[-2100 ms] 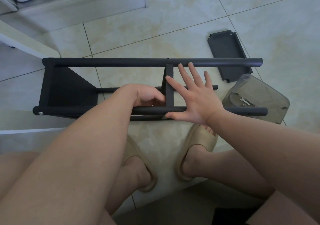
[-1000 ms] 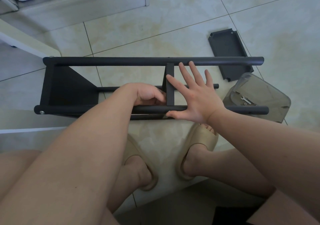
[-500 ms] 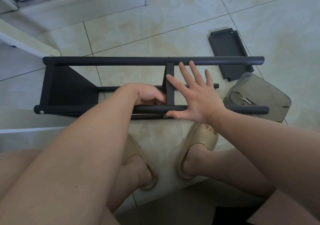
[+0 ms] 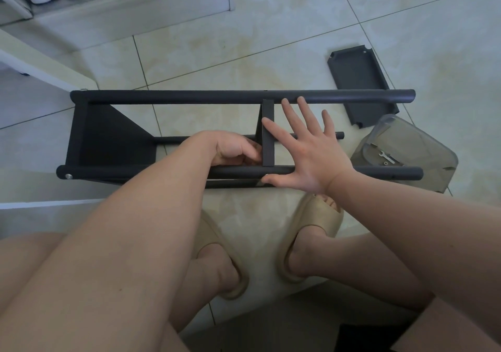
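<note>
Black frame [image 4: 189, 97]: right hand [image 4: 311, 156] splayed flat, left hand [image 4: 233, 148] curled inside.

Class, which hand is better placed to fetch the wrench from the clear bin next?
Likely right hand: open on the rack, nearer the clear bin holding the wrench. Left hand is curled beside the middle panel.

Open room between far tube [image 4: 189, 97] and near tube [image 4: 135, 172], closed at the left end by the end panel [image 4: 113, 140]. Barred in the middle by the upright middle panel [image 4: 267, 124], with left hand [image 4: 235, 149] and right hand [image 4: 311, 156] against it. Narrowed at the right by loose panel [image 4: 357, 80] and clear bin [image 4: 423, 148].
</note>
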Tool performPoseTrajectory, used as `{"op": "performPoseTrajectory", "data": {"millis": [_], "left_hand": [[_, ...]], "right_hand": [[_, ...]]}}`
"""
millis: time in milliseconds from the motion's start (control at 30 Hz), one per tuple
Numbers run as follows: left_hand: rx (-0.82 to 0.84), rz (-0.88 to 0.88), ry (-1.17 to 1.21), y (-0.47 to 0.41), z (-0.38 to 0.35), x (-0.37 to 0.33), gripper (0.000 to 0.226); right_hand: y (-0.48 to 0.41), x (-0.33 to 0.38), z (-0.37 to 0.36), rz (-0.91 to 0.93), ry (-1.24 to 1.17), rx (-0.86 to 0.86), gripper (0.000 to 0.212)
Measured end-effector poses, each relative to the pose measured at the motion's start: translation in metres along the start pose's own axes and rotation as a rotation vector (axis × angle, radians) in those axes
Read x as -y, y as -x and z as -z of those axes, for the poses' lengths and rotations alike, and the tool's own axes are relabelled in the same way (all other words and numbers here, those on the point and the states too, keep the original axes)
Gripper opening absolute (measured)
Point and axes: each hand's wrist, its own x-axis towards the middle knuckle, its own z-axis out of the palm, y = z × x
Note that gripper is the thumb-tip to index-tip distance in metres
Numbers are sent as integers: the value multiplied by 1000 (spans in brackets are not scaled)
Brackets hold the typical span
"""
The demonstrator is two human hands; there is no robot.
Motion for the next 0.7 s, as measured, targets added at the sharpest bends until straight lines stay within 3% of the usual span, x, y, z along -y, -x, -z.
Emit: {"op": "performPoseTrajectory", "data": {"millis": [100, 167, 233, 300, 400, 500, 567, 633, 700], "left_hand": [[-247, -3, 56, -2, 1, 1, 21], [-491, 17, -87, -2, 0, 2, 19], [-606, -7, -249, 0, -5, 1, 20], [-617, -8, -463, 7, -10, -2, 19], [-538, 128, -778, 31, -15, -6, 25], [-360, 233, -788, 59, -17, -8, 48], [-320, 249, -814, 76, -18, -8, 50], [-303, 265, -872, 88, -21, -9, 47], [-313, 248, -961, 94, -27, -9, 40]], "right_hand": [[0, -1, 1, -7, -12, 15, 108], [1, 0, 1, -10, -18, 37, 107], [2, -1, 2, -17, -32, 50, 107], [1, -1, 4, -27, -61, 70, 107], [6, 0, 10, -82, -189, 154, 103], [15, -1, 16, -196, -412, 263, 96], [19, -1, 24, -251, -398, 391, 91], [23, 0, 31, -243, -226, 503, 65], [28, 1, 35, -255, -74, 503, 30]]}}
